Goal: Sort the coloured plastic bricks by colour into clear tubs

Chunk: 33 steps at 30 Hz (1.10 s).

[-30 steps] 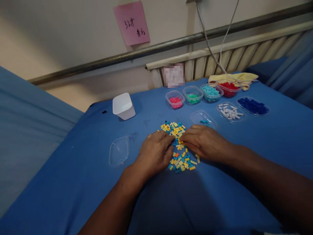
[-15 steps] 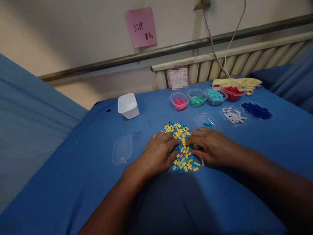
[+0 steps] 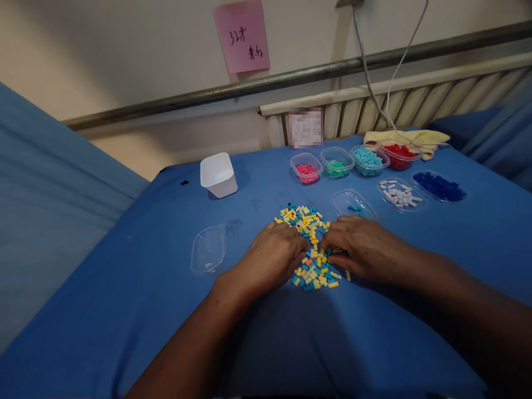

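Note:
A loose pile of small yellow, pale-yellow and blue toy building bricks point(image 3: 307, 219) lies on the blue cloth, with an orange brick point(image 3: 309, 262) among the nearer ones. At the pile's left side is my left hand point(image 3: 276, 252), its fingers curled down close to the thumb; whatever they pinch is hidden. My right hand point(image 3: 357, 246) rests over the right edge of the pile, thumb and forefinger apart, with bricks beside and partly under the fingers. Between the two hands a narrow strip of bricks joins the far and near parts of the pile.
Clear tubs hold pink bricks point(image 3: 307, 173), green bricks point(image 3: 337, 169), light-blue bricks point(image 3: 368, 158) and red bricks point(image 3: 399, 155). Nearer are lids with white pieces point(image 3: 399, 195), dark-blue pieces point(image 3: 440, 187) and a few blue bricks point(image 3: 356, 209). A white tub point(image 3: 219, 177) and clear lid point(image 3: 209, 250) stand left.
My right hand's fingers have spread from a pinch over yellow bricks and drawn slightly right. My left fingers parted from the thumb, then came closer again. The view has shifted a little.

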Tool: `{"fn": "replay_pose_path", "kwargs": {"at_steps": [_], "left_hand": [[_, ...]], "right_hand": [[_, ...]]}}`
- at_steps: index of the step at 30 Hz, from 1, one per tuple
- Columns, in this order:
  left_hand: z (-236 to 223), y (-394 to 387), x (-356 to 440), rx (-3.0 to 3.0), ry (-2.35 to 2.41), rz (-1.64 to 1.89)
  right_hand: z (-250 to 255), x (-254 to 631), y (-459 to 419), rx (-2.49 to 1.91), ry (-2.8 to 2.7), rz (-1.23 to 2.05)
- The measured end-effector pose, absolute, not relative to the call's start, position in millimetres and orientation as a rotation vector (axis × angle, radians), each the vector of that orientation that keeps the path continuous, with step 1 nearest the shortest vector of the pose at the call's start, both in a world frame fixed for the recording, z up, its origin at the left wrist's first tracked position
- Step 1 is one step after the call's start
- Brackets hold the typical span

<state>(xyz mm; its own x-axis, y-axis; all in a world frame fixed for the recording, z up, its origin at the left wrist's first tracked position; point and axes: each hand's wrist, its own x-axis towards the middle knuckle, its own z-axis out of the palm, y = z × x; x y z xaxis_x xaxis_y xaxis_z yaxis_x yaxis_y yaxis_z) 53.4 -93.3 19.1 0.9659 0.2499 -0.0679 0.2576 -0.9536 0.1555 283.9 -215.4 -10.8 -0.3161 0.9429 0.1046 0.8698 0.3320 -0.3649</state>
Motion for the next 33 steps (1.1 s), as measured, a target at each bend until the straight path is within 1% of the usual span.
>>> {"fn": "replay_pose_path", "kwargs": {"at_steps": [10,17,25,33], "left_hand": [[20.4,-89.9,50.7,2.911,0.489,0.081],[16.7,-89.5,46.0,2.676,0.488,0.276],[14.5,-90.3,46.4,2.563,0.537,0.290],[11.2,-88.4,45.1,2.180,0.681,0.308]], "right_hand": [[-5.6,279.7,-215.8,-1.655,-2.299,0.344],[-10.5,275.8,-214.9,-1.707,-2.331,0.229],[-12.5,264.4,-208.8,-1.717,-2.413,-0.008],[-13.2,258.4,-206.1,-1.786,-2.422,-0.044]]}}
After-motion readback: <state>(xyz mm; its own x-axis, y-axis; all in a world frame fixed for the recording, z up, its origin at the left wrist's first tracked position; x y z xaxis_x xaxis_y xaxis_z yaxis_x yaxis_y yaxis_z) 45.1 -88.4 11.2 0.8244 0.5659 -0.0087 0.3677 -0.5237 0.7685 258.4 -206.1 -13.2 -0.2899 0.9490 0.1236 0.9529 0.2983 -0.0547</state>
